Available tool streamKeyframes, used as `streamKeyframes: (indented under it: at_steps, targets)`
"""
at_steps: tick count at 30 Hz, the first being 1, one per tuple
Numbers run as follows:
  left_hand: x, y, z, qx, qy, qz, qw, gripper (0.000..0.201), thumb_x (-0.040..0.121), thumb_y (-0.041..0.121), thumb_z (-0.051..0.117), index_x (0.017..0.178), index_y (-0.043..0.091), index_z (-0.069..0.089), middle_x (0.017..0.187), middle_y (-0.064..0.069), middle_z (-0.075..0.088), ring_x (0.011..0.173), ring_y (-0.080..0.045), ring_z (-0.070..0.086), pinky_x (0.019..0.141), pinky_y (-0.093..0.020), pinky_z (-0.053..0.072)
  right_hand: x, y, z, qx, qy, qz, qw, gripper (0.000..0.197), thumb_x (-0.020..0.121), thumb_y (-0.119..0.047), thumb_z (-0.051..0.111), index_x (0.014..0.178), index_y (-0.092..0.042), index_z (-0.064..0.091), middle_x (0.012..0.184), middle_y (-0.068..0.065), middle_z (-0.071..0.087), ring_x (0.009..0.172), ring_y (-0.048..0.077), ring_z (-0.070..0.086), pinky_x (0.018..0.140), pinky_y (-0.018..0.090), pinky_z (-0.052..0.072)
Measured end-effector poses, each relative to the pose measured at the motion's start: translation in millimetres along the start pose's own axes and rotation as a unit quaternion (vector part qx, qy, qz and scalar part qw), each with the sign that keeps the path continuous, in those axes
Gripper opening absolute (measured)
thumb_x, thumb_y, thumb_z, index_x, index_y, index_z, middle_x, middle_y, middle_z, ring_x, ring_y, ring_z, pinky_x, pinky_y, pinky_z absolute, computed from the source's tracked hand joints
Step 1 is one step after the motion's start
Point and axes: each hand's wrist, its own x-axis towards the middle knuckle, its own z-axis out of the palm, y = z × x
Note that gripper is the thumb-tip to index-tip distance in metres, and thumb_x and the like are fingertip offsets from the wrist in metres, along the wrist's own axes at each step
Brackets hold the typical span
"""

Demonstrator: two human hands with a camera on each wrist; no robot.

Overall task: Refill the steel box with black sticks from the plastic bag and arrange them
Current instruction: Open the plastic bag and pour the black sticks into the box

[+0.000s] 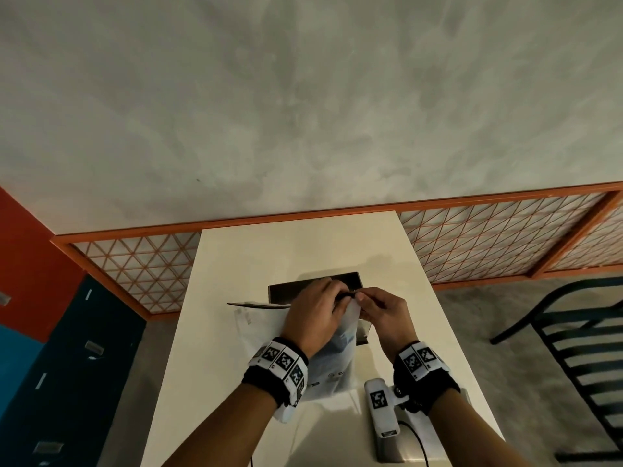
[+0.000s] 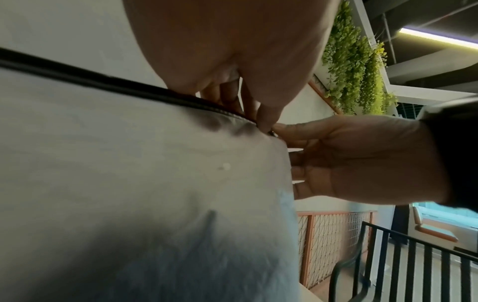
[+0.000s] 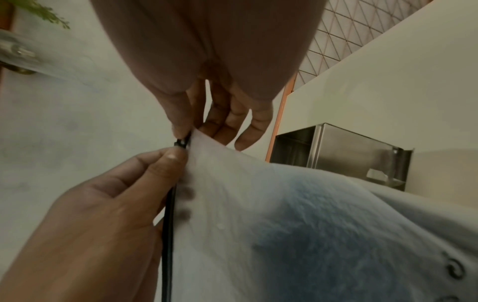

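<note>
Near the far edge of the cream tabletop [image 1: 236, 332], the left hand [image 1: 313, 311] and right hand [image 1: 384, 310] meet at the black zip-strip top of a frosted white plastic bag [image 1: 337, 358], each grip narrow and pinching that top edge. The open rectangular steel box [image 3: 357, 151] stands just behind the bag, partly hidden.

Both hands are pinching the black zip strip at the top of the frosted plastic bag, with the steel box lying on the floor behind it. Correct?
Not quite. The steel box stands on the white table, not the floor, as the head view shows. The left hand and right hand do pinch the plastic bag at its zip strip.
</note>
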Motion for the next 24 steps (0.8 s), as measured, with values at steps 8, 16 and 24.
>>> streamKeyframes:
  at_steps: [8, 16, 24]
  targets:
    - [2.4, 3.9, -2.4, 0.001, -0.001, 0.011, 1.000, 0.014, 0.102, 0.031, 0.055, 0.107, 0.021, 0.063, 0.101, 0.006, 0.065, 0.094, -0.013, 0.057, 0.080, -0.033, 0.050, 0.9, 0.7, 6.2, -0.032, 0.002, -0.036, 0.999, 0.010, 0.089, -0.019, 0.063, 0.085, -0.013, 0.069, 0.083, 0.021, 0.066, 0.077, 0.024, 0.058, 0.074, 0.046, 0.050]
    - [-0.9, 0.4, 0.6, 0.029, -0.010, 0.005, 1.000, 0.007, 0.100, 0.027, 0.054, 0.102, 0.022, 0.060, 0.098, 0.007, 0.062, 0.088, -0.016, 0.057, 0.073, -0.039, 0.051, 6.1, 7.9, 18.1, -0.116, 0.060, -0.056, 0.990, 0.012, 0.084, -0.014, 0.060, 0.076, -0.019, 0.068, 0.069, 0.002, 0.066, 0.066, 0.016, 0.056, 0.066, 0.040, 0.047]
    - [-3.4, -12.9, -5.3, 0.049, -0.002, -0.004, 0.999, 0.008, 0.099, 0.030, 0.054, 0.102, 0.025, 0.060, 0.098, 0.009, 0.063, 0.086, -0.017, 0.058, 0.070, -0.040, 0.051, 10.8, 5.4, 19.3, -0.161, 0.108, -0.056, 0.979, 0.015, 0.087, -0.007, 0.062, 0.075, -0.016, 0.067, 0.065, -0.004, 0.064, 0.060, 0.010, 0.053, 0.061, 0.031, 0.044]
